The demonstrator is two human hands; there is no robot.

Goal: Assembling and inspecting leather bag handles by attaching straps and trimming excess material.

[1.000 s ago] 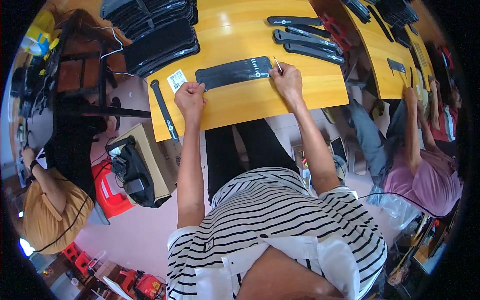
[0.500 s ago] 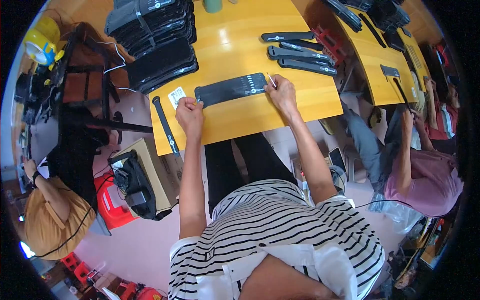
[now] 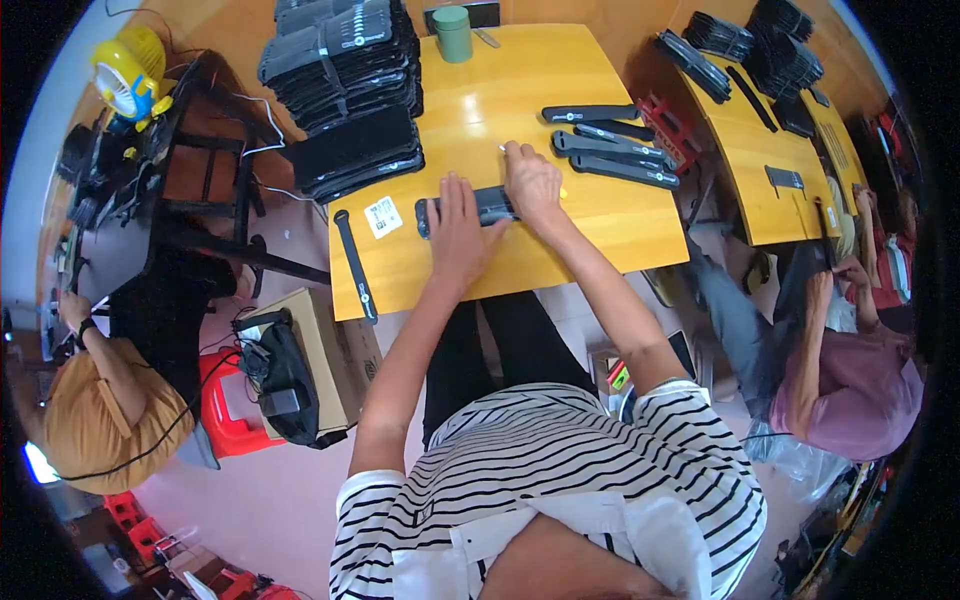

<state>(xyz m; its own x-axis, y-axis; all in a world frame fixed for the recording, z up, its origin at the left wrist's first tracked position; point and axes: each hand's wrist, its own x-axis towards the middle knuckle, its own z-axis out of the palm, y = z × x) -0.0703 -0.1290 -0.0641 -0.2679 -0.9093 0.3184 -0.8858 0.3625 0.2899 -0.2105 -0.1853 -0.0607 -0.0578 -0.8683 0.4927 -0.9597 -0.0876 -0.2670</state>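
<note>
Both hands, left hand flat and right hand pinching a small tool, press one strip; four strips lie beyond it, stacks remain.

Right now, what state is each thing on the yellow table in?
Left hand: flat, pressing on the black strip.
Right hand: on the strip, pinching a small pale thing.
Black strip: lying flat, mostly covered.
White label: flat, loose.
Green cup: upright.
Finished strips: laid side by side.
</note>
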